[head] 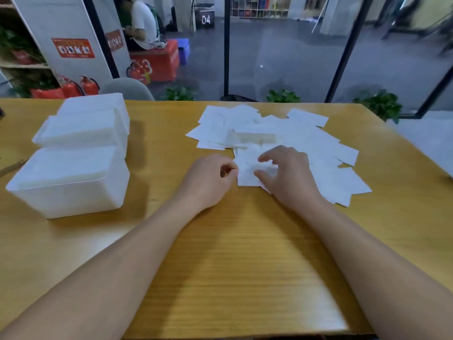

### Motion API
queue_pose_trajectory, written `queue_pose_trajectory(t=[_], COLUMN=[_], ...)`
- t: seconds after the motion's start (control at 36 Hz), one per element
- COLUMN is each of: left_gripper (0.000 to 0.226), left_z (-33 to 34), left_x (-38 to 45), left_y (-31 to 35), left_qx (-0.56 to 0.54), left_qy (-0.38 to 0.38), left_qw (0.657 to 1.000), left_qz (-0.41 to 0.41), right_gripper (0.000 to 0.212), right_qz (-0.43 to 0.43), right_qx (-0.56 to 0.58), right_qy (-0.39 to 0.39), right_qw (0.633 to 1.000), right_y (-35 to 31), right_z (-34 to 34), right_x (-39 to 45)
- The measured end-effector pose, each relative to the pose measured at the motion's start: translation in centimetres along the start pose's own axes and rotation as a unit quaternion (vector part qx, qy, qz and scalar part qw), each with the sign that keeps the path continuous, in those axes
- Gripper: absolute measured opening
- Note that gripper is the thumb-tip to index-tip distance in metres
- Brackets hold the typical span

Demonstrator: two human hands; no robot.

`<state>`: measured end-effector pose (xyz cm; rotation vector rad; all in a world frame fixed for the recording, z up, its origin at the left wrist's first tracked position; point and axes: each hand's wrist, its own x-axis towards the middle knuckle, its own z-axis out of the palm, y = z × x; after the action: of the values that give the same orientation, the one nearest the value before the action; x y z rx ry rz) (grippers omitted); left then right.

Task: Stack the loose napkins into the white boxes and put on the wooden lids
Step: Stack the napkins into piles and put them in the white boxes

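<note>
A large indoor hall or workspace, not a home: a wooden desk (245, 253) faces an open grey floor (282, 52), with red fire extinguishers (79, 85), storage shelving (259, 6) and potted plants (380, 104).

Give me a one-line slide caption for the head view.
Both hands, left hand and right hand, gather loose napkins on the wooden table; white boxes wait at left.

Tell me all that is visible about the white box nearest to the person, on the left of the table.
The nearest white box is rectangular with rounded corners, of matte, slightly translucent plastic as it looks. It stands upright on the wooden table, with no lid. Its contents are not clear. Behind it are more white boxes, very close or touching. Neither hand touches it.
</note>
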<state>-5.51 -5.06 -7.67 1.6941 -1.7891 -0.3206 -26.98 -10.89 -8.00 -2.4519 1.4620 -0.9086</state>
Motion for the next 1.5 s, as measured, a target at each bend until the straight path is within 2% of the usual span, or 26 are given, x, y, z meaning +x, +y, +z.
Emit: queue_pose_trajectory(t=[0.08, 0.17, 0.31, 0.44, 0.58, 0.75, 0.92, 1.0, 1.08, 1.14, 1.19, 1.28, 1.36, 1.5], left_gripper=[0.013, 0.008, 0.008, 0.010, 0.011, 0.010, 0.009, 0.018, 0.033, 0.043, 0.048, 0.037, 0.038, 0.020], left_z=[0.6, 1.1, 0.8, 0.8, 0.7, 0.5, 0.7, 0.6, 0.1, -0.6, -1.5, -2.8, -3.7, -4.2], left_x=[0.8, 0.8, 0.8, 0.6, 0.4, 0.2, 0.3, 0.3, 0.4, 0.5, 0.6, 0.8, 0.6, 0.5], left_y=[-0.9, -2.3, -3.3, -3.3, -3.3, -3.1, -3.0, -2.4, -1.3, -0.9, -1.2, -2.4, -2.6, -2.7], left_qx=[-0.009, -0.021, -0.058, -0.045, -0.059, -0.057, -0.057, -0.098, -0.228, -0.305, -0.326, -0.276, -0.211, -0.178], left_qy=[0.025, 0.012, -0.005, -0.022, -0.023, -0.025, -0.017, 0.002, 0.011, -0.005, -0.042, -0.103, -0.162, -0.204], left_qw=[1.000, 1.000, 0.998, 0.999, 0.998, 0.998, 0.998, 0.995, 0.971, 0.947, 0.935, 0.945, 0.957, 0.958], left_qz=[-0.010, -0.019, -0.024, -0.014, -0.017, -0.012, -0.008, -0.023, -0.068, -0.105, -0.133, -0.143, -0.118, -0.098], right_gripper=[0.033, 0.036, 0.028, 0.018, 0.018, 0.005, 0.011, 0.014, 0.017, 0.012, 0.009, 0.010, 0.009, 0.004], right_qz=[-0.001, 0.013, 0.023, 0.036, 0.054, 0.048, 0.039, 0.005, -0.075, -0.124, -0.139, -0.131, -0.139, -0.142], right_qx=[-0.035, -0.017, 0.024, 0.063, 0.113, 0.094, 0.077, 0.088, 0.129, 0.162, 0.179, 0.183, 0.187, 0.192], right_qy=[-0.028, -0.056, -0.045, -0.050, -0.072, -0.064, -0.063, -0.065, -0.085, -0.123, -0.164, -0.206, -0.216, -0.223], right_qw=[0.999, 0.998, 0.998, 0.996, 0.989, 0.992, 0.994, 0.994, 0.985, 0.971, 0.960, 0.952, 0.948, 0.945], right_y=[1.2, 1.9, 2.2, 2.4, 2.8, 3.0, 2.5, 2.0, 0.7, -0.2, -0.8, -1.2, -1.5, -1.5], right_z=[0.1, 0.1, 0.7, 0.2, -0.6, -0.6, -0.7, -1.1, -1.9, -1.9, -1.6, -1.0, -0.7, -0.8], right_x=[0.4, 0.5, 0.6, 0.6, 0.6, 0.5, 0.6, 0.5, 0.0, -0.7, -1.3, -1.9, -2.2, -2.4])
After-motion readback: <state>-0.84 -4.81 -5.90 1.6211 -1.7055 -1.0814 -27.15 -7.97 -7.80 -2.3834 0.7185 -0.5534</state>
